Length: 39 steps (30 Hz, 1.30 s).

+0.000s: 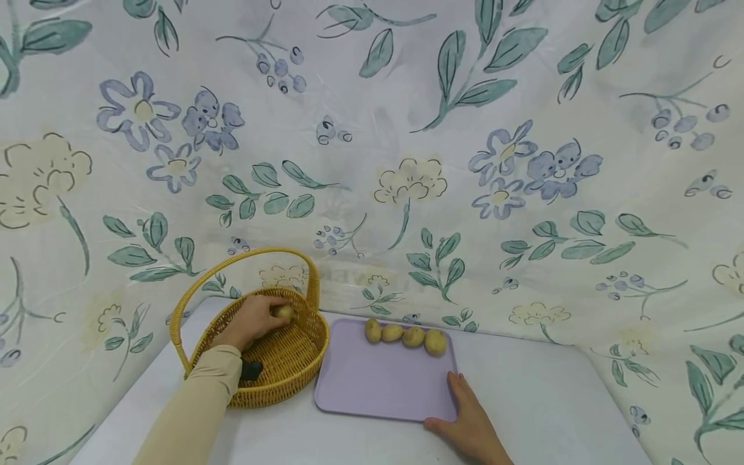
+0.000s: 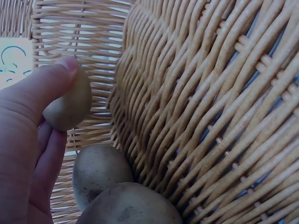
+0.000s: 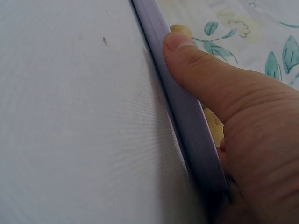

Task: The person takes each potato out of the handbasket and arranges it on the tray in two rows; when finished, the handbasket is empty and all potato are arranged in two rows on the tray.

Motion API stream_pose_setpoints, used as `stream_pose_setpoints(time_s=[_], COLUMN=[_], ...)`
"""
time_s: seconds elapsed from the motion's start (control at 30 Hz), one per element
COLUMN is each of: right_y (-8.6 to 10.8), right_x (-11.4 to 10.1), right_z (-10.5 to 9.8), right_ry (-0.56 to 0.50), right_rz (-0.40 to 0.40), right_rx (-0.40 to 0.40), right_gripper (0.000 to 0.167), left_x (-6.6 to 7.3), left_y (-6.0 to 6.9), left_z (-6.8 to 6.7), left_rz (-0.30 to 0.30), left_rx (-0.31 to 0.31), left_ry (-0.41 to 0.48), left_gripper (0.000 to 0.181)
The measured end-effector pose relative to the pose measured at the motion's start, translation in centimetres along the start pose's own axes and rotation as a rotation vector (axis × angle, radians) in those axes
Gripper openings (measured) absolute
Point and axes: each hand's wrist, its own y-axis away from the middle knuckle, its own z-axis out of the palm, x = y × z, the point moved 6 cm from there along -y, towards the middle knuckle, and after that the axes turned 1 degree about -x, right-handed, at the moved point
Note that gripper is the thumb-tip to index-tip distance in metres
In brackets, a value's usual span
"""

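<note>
My left hand (image 1: 248, 321) reaches into a yellow-brown wicker basket (image 1: 318, 378) and pinches a small potato (image 2: 77, 105) between thumb and fingers. In the left wrist view this potato is off the basket floor, near the woven wall. Two more potatoes (image 2: 128, 205) lie below it, beside the weave. A lilac tray (image 1: 383, 384) stands right of the basket, with several potatoes (image 1: 413, 336) in a row along its far edge. My right hand (image 1: 467, 423) grips the tray's near right corner, thumb on the front edge and fingers along the right side.
The basket's tall arched handle (image 1: 217, 268) rises over my left forearm. A white table (image 1: 523, 394) carries the basket and tray. Behind it hangs a floral cloth (image 1: 360, 194). A black device (image 1: 251, 370) sits at my left wrist.
</note>
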Motion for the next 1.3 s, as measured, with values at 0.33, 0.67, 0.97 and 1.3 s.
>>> stream_pose_setpoints(time_s=[0.33, 0.67, 0.97, 1.3], right_y=[0.0, -0.2, 0.0, 0.3], right_x=[0.2, 0.4, -0.1, -0.7], right_z=[0.0, -0.3, 0.0, -0.4], right_ry=[-0.004, 0.002, -0.008, 0.004], right_rz=[0.01, 0.014, 0.016, 0.011], right_rx=[0.002, 0.009, 0.01, 0.012], right_gripper=[0.117, 0.117, 0.118, 0.116], left_x=[0.5, 1.5, 1.9, 2.2], left_y=[-0.2, 0.0, 1.2, 1.9], left_z=[-0.5, -1.1, -2.5, -2.9], left_rz=[-0.048, -0.001, -0.043, -0.074], left_rx=[0.022, 0.107, 0.137, 0.131], left_ry=[0.037, 0.058, 0.131, 0.14], left_gripper=[0.049, 0.048, 0.05, 0.053])
